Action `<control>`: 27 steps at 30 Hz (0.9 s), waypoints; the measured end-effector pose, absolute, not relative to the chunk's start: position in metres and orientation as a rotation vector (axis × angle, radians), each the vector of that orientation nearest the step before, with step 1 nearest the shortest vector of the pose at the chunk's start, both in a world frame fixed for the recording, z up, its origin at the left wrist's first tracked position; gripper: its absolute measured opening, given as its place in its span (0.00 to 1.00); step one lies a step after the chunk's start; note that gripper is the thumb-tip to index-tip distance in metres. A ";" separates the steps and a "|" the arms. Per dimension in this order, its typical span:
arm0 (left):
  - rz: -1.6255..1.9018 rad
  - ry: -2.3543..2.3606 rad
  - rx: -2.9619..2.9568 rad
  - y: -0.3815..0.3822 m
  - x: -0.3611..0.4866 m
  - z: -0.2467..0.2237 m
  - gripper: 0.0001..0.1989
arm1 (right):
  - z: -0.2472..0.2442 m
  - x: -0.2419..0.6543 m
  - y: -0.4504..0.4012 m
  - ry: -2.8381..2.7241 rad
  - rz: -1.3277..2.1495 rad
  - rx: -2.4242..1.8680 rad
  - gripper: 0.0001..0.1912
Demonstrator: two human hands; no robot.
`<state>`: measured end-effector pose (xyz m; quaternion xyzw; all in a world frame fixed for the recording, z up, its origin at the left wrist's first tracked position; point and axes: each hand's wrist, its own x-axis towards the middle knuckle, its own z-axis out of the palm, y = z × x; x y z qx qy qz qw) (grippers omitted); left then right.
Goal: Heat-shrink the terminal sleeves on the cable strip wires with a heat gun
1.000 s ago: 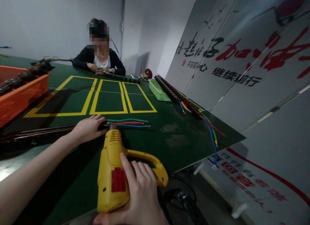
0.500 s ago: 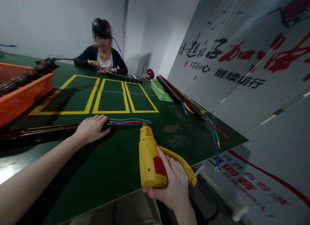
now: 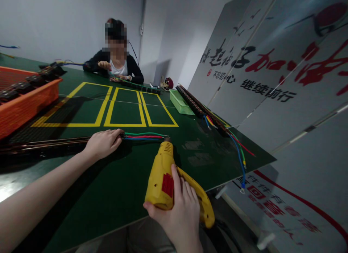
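A yellow heat gun (image 3: pixel 160 175) with a red patch is gripped in my right hand (image 3: pixel 182 205). Its metal nozzle sits at the terminal ends of a green wire (image 3: pixel 144 133), a red wire (image 3: pixel 145 137) and a blue wire (image 3: pixel 144 139). These wires run out of a long dark cable chain (image 3: pixel 54 147) lying along the left part of the table. My left hand (image 3: pixel 106 142) is closed over the chain's right end, where the wires emerge; its fingertips curl around the far side.
An orange basket (image 3: pixel 32 104) holding dark chain stands at the left. More chains (image 3: pixel 195 104) rest across a green tray (image 3: pixel 181 104) at right, their wires hanging past the green table's (image 3: pixel 119 187) edge. A person (image 3: pixel 116 64) sits opposite, handling another chain (image 3: pixel 138 86).
The heat gun's body has swung left and toward me, tilting its nozzle slightly rightward along the wire ends. My left hand stays put. The person opposite has raised one hand.
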<state>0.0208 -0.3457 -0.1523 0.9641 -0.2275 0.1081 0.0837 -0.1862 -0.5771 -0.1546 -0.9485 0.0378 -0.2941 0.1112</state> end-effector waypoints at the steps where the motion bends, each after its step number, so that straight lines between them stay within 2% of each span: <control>1: 0.321 -0.671 2.873 -0.346 0.020 -0.152 0.27 | -0.153 -0.187 -0.573 0.082 -0.850 -2.783 0.58; 8: 0.347 -0.658 2.900 -0.348 0.019 -0.152 0.27 | -0.148 -0.185 -0.535 -0.084 -0.802 -2.720 0.63; 15: 0.296 -0.460 2.880 -0.348 0.021 -0.150 0.28 | -0.179 -0.180 -0.492 -0.126 -0.928 -2.550 0.69; 20: 0.294 -0.459 2.834 -0.345 0.020 -0.150 0.29 | -0.185 -0.178 -0.496 -0.208 -0.865 -2.530 0.69; 27: 0.379 -0.537 2.873 -0.344 0.023 -0.159 0.29 | -0.167 -0.174 -0.534 -0.300 -0.771 -2.534 0.65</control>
